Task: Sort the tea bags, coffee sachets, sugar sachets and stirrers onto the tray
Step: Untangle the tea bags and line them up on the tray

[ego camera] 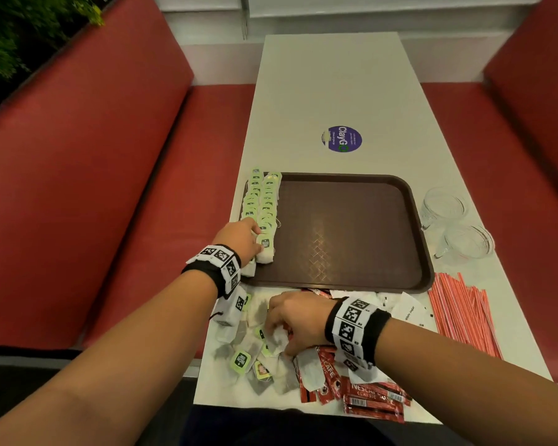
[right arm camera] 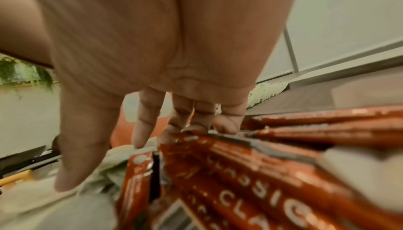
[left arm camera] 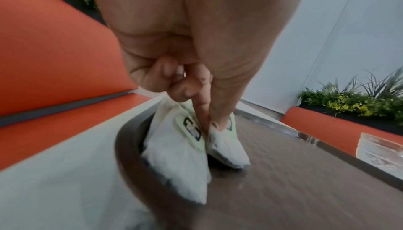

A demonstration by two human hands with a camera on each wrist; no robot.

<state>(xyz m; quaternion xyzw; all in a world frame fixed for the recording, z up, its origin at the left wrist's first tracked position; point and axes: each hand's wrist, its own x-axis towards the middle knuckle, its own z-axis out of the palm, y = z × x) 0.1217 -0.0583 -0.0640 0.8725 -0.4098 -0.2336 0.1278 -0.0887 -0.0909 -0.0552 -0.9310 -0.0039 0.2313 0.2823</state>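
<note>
While the thumb and forefinger of the left hand [ego camera: 239, 237] pinch the top of a white paper tea bag with a pale green tag [left arm camera: 226, 145], its other fingers [left arm camera: 162, 71] curl back into the palm. That bag stands on the near left corner of the dark brown rectangular plastic tray [ego camera: 351, 233], touching a second white tea bag [left arm camera: 174, 158] that leans on the tray's left rim. Both sit at the near end of two rows of green-tagged tea bags [ego camera: 261, 197] lined along the tray's left side.

The right hand [ego camera: 295, 320] reaches down into a loose heap of white tea bags [ego camera: 255, 358] on the white tabletop [ego camera: 329, 82], just in front of the tray. In the right wrist view its fingers [right arm camera: 144, 121] hang fairly straight and slightly spread, the thumb apart from them, with the fingertips at crumpled white paper; whether they pinch a bag I cannot tell.

Red coffee sachets lettered in white [ego camera: 368, 394] lie in a pile touching the heap on its right, under the right wrist. White sugar sachets [ego camera: 406, 310] lie between the tray's near edge and that wrist. Red-and-white striped stirrers [ego camera: 461, 310] are fanned out along the table's right edge, beside the tray's near right corner. Two clear glass cups [ego camera: 458, 226] stand right of the tray, and a round purple sticker [ego camera: 342, 139] is on the tabletop beyond it. Red padded benches [ego camera: 110, 188] flank the table.
</note>
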